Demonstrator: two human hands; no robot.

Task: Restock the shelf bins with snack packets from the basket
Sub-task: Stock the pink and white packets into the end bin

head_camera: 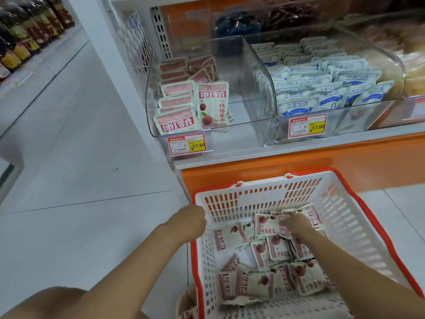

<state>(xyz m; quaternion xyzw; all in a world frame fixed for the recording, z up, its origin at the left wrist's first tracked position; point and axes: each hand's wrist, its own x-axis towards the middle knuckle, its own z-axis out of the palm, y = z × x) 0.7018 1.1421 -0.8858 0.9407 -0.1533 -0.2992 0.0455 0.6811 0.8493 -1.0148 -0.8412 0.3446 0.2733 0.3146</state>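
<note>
Snack packets [266,224] under right fingers [286,223], grip unclear; left fingers [199,218] curled over basket rim [259,180].

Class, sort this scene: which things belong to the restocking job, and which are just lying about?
Job: basket, red packets inside it, part-filled left bin, left hand, right hand.
Just nearby: blue-packet bin, price tags, bottles across the aisle.

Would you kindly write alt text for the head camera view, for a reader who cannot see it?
A person's right hand reaches among red-and-cream snack packets in a white, red-rimmed basket, the left hand at its rim. Above, a clear shelf bin holds matching packets along its left side; the neighbouring bin holds blue-and-white packets.
</note>
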